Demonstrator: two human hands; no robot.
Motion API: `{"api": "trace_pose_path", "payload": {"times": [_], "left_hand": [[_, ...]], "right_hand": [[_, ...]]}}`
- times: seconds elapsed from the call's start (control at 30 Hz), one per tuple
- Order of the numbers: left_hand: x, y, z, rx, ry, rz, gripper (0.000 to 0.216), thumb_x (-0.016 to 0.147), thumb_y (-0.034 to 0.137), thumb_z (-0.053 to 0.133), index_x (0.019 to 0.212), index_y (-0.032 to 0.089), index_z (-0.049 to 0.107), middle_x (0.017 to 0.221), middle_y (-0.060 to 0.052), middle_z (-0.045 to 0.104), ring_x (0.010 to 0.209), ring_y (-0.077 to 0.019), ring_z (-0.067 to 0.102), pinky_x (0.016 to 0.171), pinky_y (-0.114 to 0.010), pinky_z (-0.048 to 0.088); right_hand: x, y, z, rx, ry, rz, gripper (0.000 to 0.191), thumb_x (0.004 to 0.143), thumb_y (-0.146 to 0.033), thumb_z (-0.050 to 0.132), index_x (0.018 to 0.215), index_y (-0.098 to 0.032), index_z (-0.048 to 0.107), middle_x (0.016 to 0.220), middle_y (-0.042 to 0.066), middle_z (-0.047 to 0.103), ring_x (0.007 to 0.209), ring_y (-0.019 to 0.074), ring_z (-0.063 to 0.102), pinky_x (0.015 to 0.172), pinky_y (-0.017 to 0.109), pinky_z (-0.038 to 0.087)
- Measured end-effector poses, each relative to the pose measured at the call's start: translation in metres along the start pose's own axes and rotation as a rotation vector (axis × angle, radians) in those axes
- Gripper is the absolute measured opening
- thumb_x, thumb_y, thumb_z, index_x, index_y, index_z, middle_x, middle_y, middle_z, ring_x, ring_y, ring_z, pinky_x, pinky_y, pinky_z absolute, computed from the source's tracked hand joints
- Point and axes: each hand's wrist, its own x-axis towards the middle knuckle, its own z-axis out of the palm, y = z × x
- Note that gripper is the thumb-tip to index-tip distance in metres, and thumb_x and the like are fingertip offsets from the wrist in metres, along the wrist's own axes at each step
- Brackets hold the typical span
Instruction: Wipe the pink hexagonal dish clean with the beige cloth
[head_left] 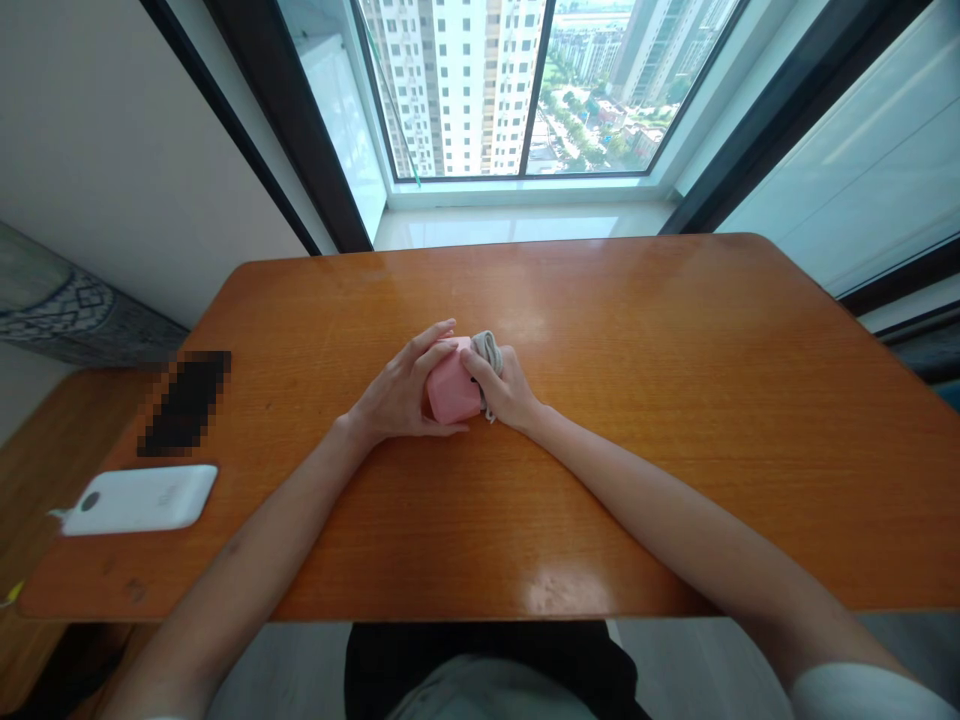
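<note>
Pink block (452,388), rounded at the corners, lies between the two hands, near the middle of the worktop (675,400); whether it rests on the surface or is slightly raised, cannot tell. Left hand (401,390): curved around the block's near side, fingers over the far edge, thumb along the lower edge. Right hand (510,390): closed on a grey cord (487,350) bundled against the block, thumb reaching onto the block's face. Progress, as judged: cord already folded into compact loops; a short end hangs below them, beside the right hand's fingers. Whether the cord is fixed to the block or merely pressed there is hidden. Left to do, by estimate: the loose end tidied and both hands released; work looks partway. Well left of the left hand: white flat device (142,498) with a lead, and a pixelated dark item (187,403) just beyond it.
</note>
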Motion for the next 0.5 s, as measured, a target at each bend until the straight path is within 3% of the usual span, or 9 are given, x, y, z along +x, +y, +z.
{"api": "trace_pose_path", "payload": {"times": [0.3, 0.5], "left_hand": [[0.0066, 0.0057, 0.0033, -0.128, 0.072, -0.043, 0.118, 0.072, 0.060, 0.101, 0.168, 0.030, 0.039, 0.161, -0.021, 0.053, 0.152, -0.0432, 0.055, 0.124, -0.064, 0.053], [0.0068, 0.0085, 0.0027, -0.262, 0.071, -0.199, 0.104, 0.075, 0.066, 0.094, 0.160, 0.027, 0.048, 0.149, -0.017, 0.064, 0.129, -0.0372, 0.070, 0.108, -0.051, 0.061]], "right_hand": [[0.0011, -0.0032, 0.0001, -0.009, 0.035, 0.022, 0.064, 0.102, -0.078, 0.056, 0.069, -0.025, 0.043, 0.064, -0.006, 0.037, 0.060, 0.0097, 0.034, 0.055, 0.029, 0.027], [0.0012, -0.0034, -0.0012, -0.038, 0.008, 0.007, 0.062, 0.103, -0.076, 0.056, 0.070, -0.025, 0.042, 0.062, -0.006, 0.038, 0.059, 0.0101, 0.034, 0.055, 0.028, 0.028]]}}
